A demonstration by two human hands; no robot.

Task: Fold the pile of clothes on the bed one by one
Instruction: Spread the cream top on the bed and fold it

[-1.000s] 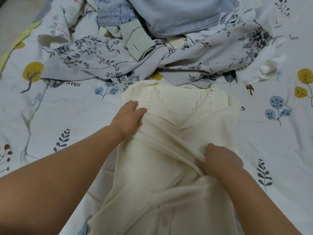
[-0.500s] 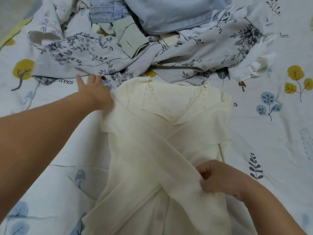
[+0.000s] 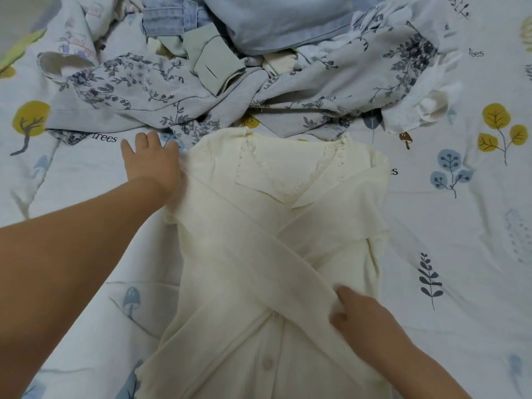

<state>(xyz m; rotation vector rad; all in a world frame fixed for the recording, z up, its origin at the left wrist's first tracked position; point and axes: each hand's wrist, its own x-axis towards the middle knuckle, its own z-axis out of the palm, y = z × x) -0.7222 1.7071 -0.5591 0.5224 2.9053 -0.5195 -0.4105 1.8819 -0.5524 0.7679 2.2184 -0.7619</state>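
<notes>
A cream knit cardigan [image 3: 276,226] lies flat on the bed in front of me, collar away from me, buttons down its front. One sleeve is folded diagonally across its body from the upper left to the lower right. My left hand [image 3: 151,165] rests at the cardigan's left shoulder, fingers spread on the sheet, its palm edge pressing the fabric. My right hand [image 3: 357,315] pinches the end of the folded sleeve at the lower right. Behind the cardigan lies the pile of clothes [image 3: 259,76].
The pile holds a grey floral garment [image 3: 129,90], a pale green piece [image 3: 213,64], denim [image 3: 167,21], a light blue garment [image 3: 288,21] and a white lacy piece [image 3: 423,102]. The bedsheet [image 3: 460,226] is white with printed trees and leaves.
My left hand moved from the cardigan's chest out to its left shoulder. My right hand pulled the sleeve down and to the right, laying it flatter across the body.
</notes>
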